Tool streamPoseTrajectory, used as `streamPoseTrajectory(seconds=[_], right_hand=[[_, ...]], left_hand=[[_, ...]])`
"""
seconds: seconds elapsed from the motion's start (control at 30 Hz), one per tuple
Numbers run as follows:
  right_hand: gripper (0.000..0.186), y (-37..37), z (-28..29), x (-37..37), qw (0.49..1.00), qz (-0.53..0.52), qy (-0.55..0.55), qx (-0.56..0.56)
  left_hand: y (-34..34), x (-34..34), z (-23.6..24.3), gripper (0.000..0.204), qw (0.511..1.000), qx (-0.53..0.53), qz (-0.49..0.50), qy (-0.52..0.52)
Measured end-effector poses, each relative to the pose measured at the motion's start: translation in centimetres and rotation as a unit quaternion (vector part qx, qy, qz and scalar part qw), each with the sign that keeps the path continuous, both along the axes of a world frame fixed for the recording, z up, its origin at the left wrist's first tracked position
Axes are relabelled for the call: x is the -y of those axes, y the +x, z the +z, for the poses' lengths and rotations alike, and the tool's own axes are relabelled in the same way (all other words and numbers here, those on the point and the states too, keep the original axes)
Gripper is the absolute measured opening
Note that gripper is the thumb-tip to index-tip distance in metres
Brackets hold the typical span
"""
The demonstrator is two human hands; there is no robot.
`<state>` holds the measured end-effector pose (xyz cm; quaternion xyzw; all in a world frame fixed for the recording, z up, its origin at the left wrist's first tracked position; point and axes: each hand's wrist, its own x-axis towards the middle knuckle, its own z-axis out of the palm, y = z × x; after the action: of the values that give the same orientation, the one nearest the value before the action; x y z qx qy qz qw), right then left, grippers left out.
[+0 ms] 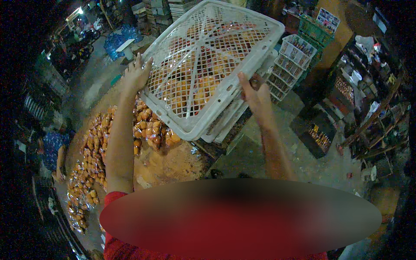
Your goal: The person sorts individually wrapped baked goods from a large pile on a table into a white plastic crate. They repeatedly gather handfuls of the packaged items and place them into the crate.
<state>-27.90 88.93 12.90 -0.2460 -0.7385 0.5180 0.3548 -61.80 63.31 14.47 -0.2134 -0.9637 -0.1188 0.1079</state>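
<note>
A white plastic crate (190, 130) with an open lattice face is tilted over the corner of a brown table (167, 169). Through its lattice show clear-wrapped packs of golden-brown rolls (203, 86). My left hand (135, 77) grips the crate's left rim, fingertips over the edge. On the right rim, my right hand (255, 95) is closed, thumb on top and the other fingers partly hidden. More white crate edges show just below this one, as in a stack. Beside my left forearm lie many wrapped packs of rolls (93, 138), one pack (156, 134) close to the crate's near edge.
At the left edge of the table is another person in blue patterned clothing (55, 147), one arm visible. White baskets (297, 52) and green crates (314, 32) stand beyond my right hand. A dark tray (301, 125) sits on the floor at right, near cluttered shelving (377, 112).
</note>
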Motion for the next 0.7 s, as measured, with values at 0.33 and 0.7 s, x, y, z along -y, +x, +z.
streamPoseTrajectory(seconds=[0.33,0.7], right_hand=[[0.030,0.1,0.0,3.7,0.994,0.062,-0.005,-0.095],[0.021,-0.7,-0.3,5.1,0.982,0.040,-0.098,-0.159]], left_hand=[[-7.2,1.6,-1.7,0.078,0.987,-0.025,-0.142,-0.072],[-3.8,0.6,1.6,0.065,0.931,0.176,-0.180,0.264]])
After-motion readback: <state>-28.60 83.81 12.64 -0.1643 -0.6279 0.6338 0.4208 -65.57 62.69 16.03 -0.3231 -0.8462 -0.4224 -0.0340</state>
